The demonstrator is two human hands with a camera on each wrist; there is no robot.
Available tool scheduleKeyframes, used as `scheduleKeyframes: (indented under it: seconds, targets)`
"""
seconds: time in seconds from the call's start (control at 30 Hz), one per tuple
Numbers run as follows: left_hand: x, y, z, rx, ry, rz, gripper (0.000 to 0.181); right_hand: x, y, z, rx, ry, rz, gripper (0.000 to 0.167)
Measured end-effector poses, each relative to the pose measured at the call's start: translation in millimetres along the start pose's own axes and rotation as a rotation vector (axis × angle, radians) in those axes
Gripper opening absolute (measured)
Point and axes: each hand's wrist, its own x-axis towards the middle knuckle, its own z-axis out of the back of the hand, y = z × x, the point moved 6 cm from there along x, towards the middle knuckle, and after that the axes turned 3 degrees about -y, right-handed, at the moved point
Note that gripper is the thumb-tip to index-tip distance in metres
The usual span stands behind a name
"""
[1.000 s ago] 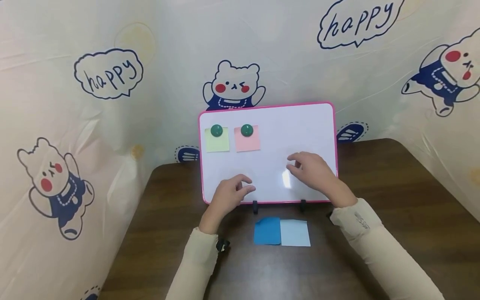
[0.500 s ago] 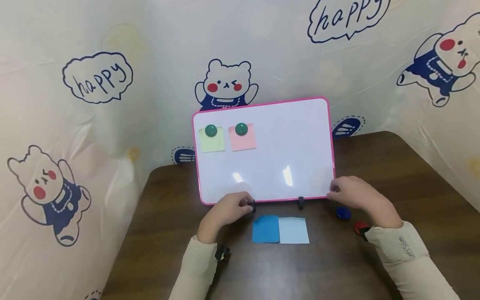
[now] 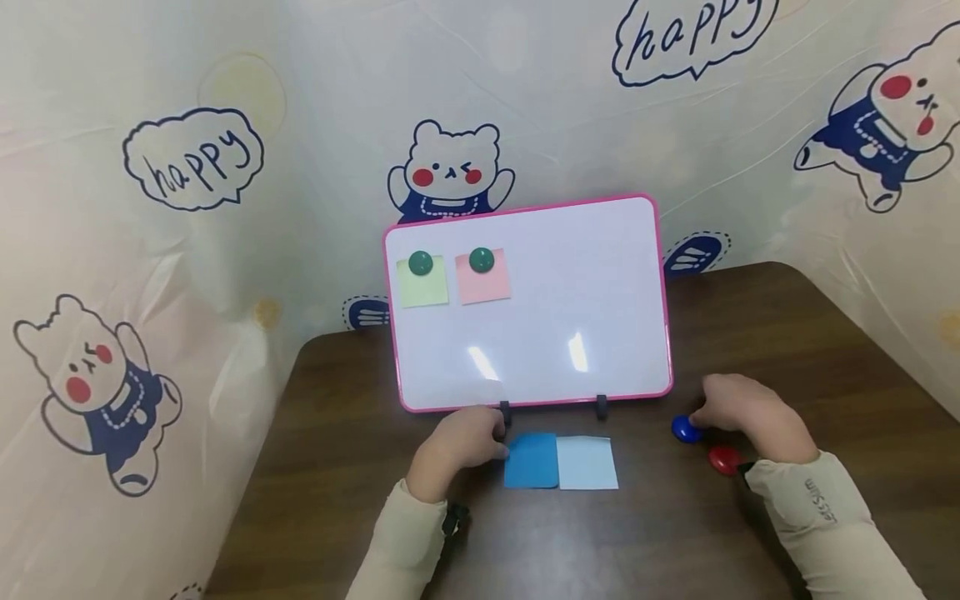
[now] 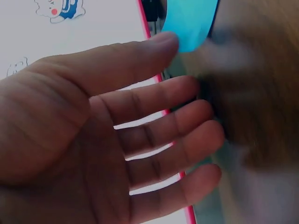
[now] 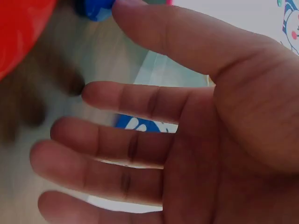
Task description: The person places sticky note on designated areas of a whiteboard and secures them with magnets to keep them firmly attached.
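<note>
With both loosely spread and nothing gripped, left hand (image 3: 459, 446) is held at dark-blue note (image 3: 532, 462), right hand (image 3: 753, 417) at blue magnet (image 3: 686, 430).

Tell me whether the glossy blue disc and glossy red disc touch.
Apart: the head view shows brown wooden table between the blue disc and the red disc.
</note>
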Motion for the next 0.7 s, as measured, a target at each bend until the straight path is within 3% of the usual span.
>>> scheduleKeyframes:
  seconds: [0.27, 0.7]
  targets:
    - [-2.7, -8.2, -9.3, 0.078, 0.023, -0.029, 0.017, 2.9, 8.8, -11.2, 0.080, 0.044, 0.063, 0.034]
    - [-2.8, -16.2, -12.7, 0.064, 0.055, -0.060, 0.013, 6.8, 23.0, -22.0, 0.013, 0.008, 0.122, 0.029]
